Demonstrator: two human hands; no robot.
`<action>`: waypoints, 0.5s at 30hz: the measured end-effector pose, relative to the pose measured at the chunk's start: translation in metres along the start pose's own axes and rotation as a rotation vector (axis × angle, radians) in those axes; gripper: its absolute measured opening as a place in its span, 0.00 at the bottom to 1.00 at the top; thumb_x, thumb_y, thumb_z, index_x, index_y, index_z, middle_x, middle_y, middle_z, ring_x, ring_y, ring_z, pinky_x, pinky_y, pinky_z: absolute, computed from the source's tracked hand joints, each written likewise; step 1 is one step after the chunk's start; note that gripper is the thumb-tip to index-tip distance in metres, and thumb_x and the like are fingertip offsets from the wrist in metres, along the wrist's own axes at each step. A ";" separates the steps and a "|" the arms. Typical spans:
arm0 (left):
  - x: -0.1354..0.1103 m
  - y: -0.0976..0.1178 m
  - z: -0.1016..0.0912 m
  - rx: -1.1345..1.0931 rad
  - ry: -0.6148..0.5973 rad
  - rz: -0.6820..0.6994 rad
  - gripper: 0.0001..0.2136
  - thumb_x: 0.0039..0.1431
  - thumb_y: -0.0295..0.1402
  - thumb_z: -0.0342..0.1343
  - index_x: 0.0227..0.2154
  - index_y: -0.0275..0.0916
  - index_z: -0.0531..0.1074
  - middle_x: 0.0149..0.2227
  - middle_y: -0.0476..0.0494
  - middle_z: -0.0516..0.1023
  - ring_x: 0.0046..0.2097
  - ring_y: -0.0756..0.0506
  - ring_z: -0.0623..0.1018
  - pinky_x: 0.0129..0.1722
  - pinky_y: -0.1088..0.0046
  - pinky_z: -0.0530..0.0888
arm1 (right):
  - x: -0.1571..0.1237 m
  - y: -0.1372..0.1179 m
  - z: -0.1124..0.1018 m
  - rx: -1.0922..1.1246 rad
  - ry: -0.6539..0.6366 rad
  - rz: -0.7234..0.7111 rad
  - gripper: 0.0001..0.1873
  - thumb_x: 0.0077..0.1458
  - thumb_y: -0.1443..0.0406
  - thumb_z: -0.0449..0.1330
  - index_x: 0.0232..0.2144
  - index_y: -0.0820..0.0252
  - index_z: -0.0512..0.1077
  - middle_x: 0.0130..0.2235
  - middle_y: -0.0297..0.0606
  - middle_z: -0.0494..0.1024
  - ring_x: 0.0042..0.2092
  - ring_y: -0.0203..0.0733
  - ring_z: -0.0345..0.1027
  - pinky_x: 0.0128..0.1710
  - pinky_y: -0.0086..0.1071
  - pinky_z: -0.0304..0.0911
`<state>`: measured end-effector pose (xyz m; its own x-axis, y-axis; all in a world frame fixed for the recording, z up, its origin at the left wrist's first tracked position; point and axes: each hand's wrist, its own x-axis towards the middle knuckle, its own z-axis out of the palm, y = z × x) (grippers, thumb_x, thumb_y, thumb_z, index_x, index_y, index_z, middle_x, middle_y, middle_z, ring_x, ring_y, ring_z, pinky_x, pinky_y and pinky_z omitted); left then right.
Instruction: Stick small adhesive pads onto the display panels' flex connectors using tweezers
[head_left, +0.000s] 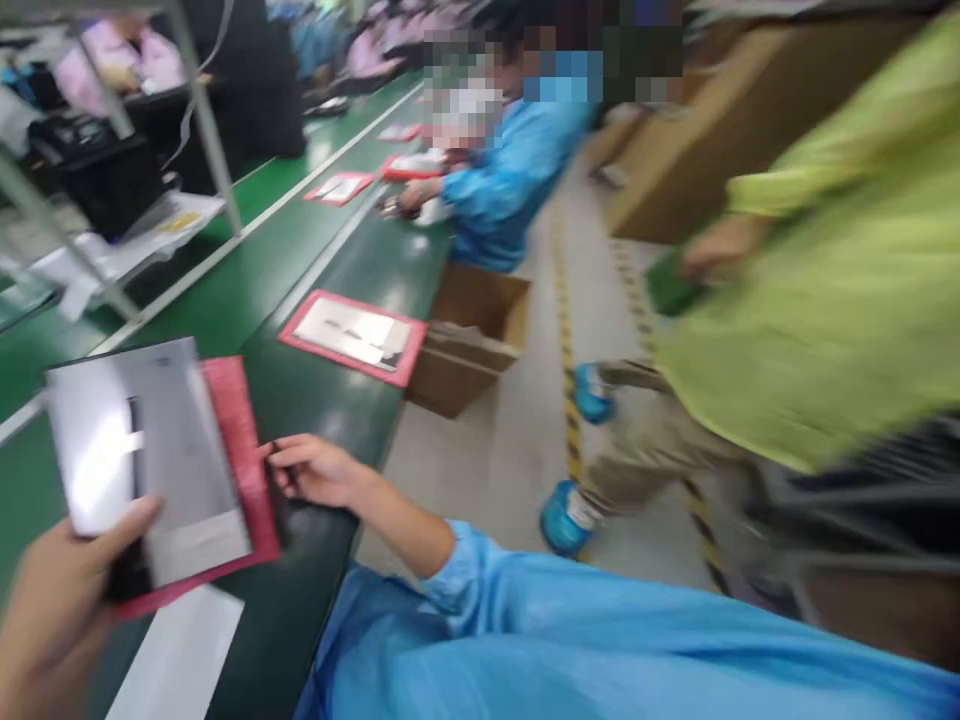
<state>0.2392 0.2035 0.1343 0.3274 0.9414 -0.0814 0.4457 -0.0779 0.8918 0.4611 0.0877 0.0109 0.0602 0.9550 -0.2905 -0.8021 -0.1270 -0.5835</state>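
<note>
My left hand (52, 610) at the bottom left grips the lower edge of a shiny grey flat panel (142, 450), thumb on top, and holds it tilted above the green belt (330, 400). A red tray (244, 450) lies under and beside the panel. My right hand (315, 470), in a blue sleeve, rests at the tray's right edge. Its fingers are curled in a pinch around a small dark thing that blur keeps me from naming.
A second red tray (300, 325) carrying a grey panel lies further up the belt. An open cardboard box (472, 340) stands on the floor beside it. A co-worker in blue (510, 180) works ahead. A person in yellow-green (810, 300) passes on the right. A white sheet (180, 660) lies near me.
</note>
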 end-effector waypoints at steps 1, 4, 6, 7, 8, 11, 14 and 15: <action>-0.008 -0.013 0.009 -0.096 -0.094 -0.145 0.29 0.34 0.56 0.80 0.34 0.40 0.83 0.32 0.46 0.86 0.35 0.36 0.84 0.34 0.55 0.83 | -0.009 0.004 -0.010 0.001 -0.011 0.029 0.06 0.71 0.65 0.68 0.41 0.65 0.77 0.28 0.27 0.75 0.25 0.31 0.70 0.25 0.23 0.69; -0.027 -0.053 0.044 -0.238 -0.143 -0.330 0.38 0.25 0.53 0.82 0.41 0.35 0.84 0.41 0.37 0.88 0.41 0.34 0.86 0.42 0.54 0.85 | -0.023 0.007 -0.040 -0.026 -0.041 0.106 0.10 0.73 0.62 0.67 0.41 0.65 0.77 0.30 0.27 0.75 0.25 0.29 0.69 0.24 0.22 0.69; -0.038 -0.072 0.063 -0.287 -0.153 -0.384 0.40 0.28 0.56 0.80 0.43 0.33 0.83 0.43 0.33 0.88 0.42 0.34 0.86 0.44 0.55 0.84 | -0.027 0.004 -0.054 -0.064 -0.054 0.147 0.09 0.73 0.63 0.67 0.42 0.65 0.77 0.29 0.28 0.76 0.24 0.29 0.69 0.24 0.22 0.69; -0.045 -0.079 0.069 -0.302 -0.168 -0.397 0.40 0.31 0.58 0.79 0.45 0.33 0.82 0.42 0.33 0.87 0.42 0.34 0.86 0.44 0.55 0.84 | -0.029 0.002 -0.058 -0.086 -0.051 0.155 0.08 0.71 0.64 0.69 0.41 0.65 0.78 0.29 0.28 0.76 0.24 0.29 0.69 0.24 0.22 0.70; -0.051 -0.083 0.074 -0.308 -0.189 -0.403 0.40 0.36 0.60 0.77 0.46 0.33 0.82 0.42 0.33 0.87 0.42 0.35 0.86 0.43 0.57 0.84 | -0.031 0.000 -0.060 -0.109 -0.043 0.158 0.09 0.67 0.65 0.71 0.40 0.66 0.78 0.28 0.29 0.77 0.24 0.30 0.70 0.25 0.22 0.71; -0.066 -0.090 0.077 -0.256 -0.259 -0.391 0.32 0.52 0.61 0.70 0.45 0.34 0.81 0.40 0.37 0.86 0.40 0.40 0.84 0.41 0.62 0.82 | -0.036 -0.007 -0.059 -0.187 0.003 0.145 0.13 0.54 0.66 0.78 0.32 0.65 0.77 0.26 0.34 0.78 0.25 0.32 0.72 0.27 0.22 0.73; -0.074 -0.096 0.072 -0.107 -0.305 -0.359 0.24 0.65 0.56 0.64 0.39 0.36 0.79 0.36 0.43 0.83 0.36 0.46 0.81 0.40 0.66 0.79 | -0.039 -0.012 -0.053 -0.281 0.060 0.127 0.17 0.48 0.64 0.81 0.29 0.64 0.77 0.26 0.37 0.79 0.25 0.34 0.72 0.24 0.23 0.72; -0.075 -0.097 0.069 -0.046 -0.313 -0.345 0.22 0.68 0.54 0.63 0.38 0.36 0.78 0.35 0.46 0.81 0.36 0.47 0.80 0.40 0.67 0.79 | -0.039 -0.014 -0.051 -0.314 0.081 0.120 0.17 0.47 0.63 0.81 0.29 0.64 0.77 0.26 0.38 0.79 0.24 0.34 0.72 0.23 0.24 0.71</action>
<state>0.2291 0.1178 0.0229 0.4051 0.7647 -0.5012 0.5381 0.2438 0.8069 0.5003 0.0386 -0.0089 0.0338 0.9055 -0.4230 -0.5851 -0.3252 -0.7429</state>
